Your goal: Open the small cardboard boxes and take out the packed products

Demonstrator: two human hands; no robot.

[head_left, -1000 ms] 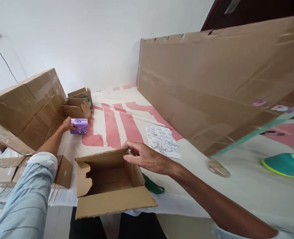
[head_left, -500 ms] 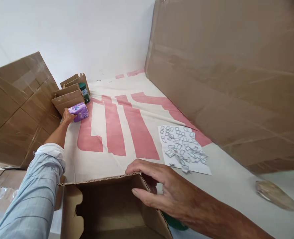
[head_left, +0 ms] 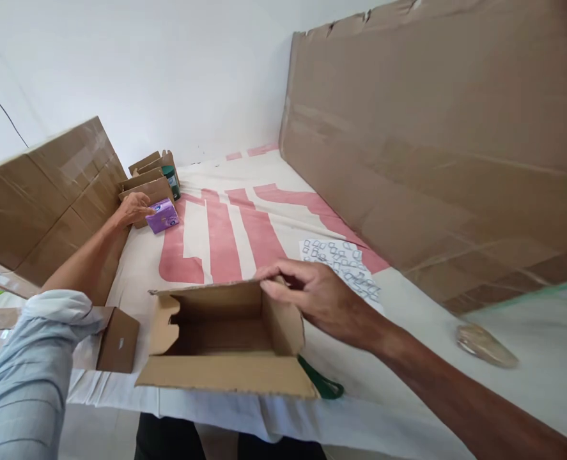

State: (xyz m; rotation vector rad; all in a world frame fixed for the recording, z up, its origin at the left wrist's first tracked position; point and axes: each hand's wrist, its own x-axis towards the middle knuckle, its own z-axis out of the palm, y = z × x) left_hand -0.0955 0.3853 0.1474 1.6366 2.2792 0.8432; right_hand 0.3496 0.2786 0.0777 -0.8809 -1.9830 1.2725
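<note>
- Standing open, the brown rectangular cardboard carton is pinched at its far-right corner by the right hand.
- Beside a small brown cardboard carton, the purple box-shaped pack is now covered less by the left hand; release is suggested, but clamping is unclear.

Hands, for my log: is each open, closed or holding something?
Left hand: at purple pack; grip cannot be told.
Right hand: holding the open box by its rim.

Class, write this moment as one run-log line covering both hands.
left hand: at purple pack, grip unclear | right hand: holding open cardboard box by far right corner
</note>
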